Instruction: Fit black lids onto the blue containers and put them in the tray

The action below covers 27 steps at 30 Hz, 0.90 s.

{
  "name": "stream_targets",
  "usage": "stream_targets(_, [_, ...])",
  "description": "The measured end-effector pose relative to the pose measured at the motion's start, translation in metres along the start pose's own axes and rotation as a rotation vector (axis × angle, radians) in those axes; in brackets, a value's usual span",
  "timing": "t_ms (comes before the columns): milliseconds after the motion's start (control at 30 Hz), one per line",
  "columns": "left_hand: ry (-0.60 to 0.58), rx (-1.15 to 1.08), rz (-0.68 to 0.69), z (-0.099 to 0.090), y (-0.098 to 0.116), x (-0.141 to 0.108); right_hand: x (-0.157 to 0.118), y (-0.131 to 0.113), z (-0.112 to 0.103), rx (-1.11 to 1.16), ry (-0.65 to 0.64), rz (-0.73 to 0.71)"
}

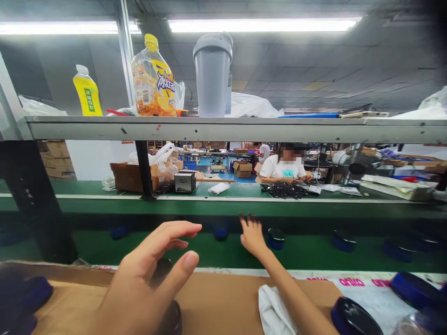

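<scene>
The left hand [150, 274] hovers open over the cardboard sheet [216, 298], fingers spread and curved, holding nothing, with a dark round cap [162, 270] just behind it. The right hand [252, 235] stretches out over the green conveyor belt [307, 251], fingers spread, empty, near a blue cap [275, 238] on the belt.

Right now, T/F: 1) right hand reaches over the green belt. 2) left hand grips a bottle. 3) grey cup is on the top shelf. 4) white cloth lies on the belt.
1) True: the right hand stretches over the green belt, near a blue puck.
2) False: the left hand is open, holding nothing.
3) True: the grey cup stands on the shelf.
4) False: the white cloth lies on the cardboard.
</scene>
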<state>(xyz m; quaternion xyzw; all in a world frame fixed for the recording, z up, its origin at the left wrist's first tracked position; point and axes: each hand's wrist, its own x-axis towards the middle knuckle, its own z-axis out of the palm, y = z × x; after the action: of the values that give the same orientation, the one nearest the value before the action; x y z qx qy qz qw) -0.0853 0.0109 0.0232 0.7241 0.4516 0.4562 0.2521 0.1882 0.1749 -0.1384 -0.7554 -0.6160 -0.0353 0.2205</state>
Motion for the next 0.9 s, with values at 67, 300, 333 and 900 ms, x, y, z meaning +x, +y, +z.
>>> stream_targets(67, [0.002,-0.002,0.028,0.002,0.001,0.0,-0.005,0.023,-0.004,-0.066,0.079,0.207])
stream_targets(300, [-0.063,0.109,0.104,0.016,0.004,0.01,-0.032,0.052,-0.014,0.109,-0.019,0.31])
stream_targets(333, [-0.08,0.15,0.104,0.018,0.002,0.011,-0.036,0.048,-0.017,0.178,-0.051,0.28])
stream_targets(900, [-0.367,-0.135,0.192,0.046,0.01,-0.008,-0.151,-0.041,-0.173,1.745,-0.748,-0.123])
